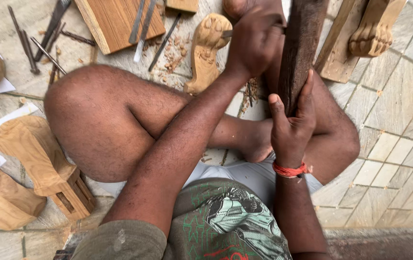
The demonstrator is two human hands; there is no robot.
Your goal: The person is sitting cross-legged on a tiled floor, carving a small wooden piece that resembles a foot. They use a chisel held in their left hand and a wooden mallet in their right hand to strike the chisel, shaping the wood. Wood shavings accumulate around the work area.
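Right now you sit cross-legged on the tiled floor [399,110] in the middle of carving. Your left hand [254,43] is closed around a metal chisel [227,33], its tip set against the carved wooden leg [206,53] that lies just beyond your knee. Your right hand [290,127] is wrapped around the lower end of a dark wooden mallet [300,48], raised upright beside the left hand.

As I judge it, you are between blows: the next strike calls for a steady chisel angle and a short, controlled swing.

Your left hand hides most of the chisel, so I cannot tell its edge or exactly where it bites. The mallet's top is cut off by the frame. More carved leg blanks [38,163] lie by your left knee, and spare tools [38,43] are scattered farther off.
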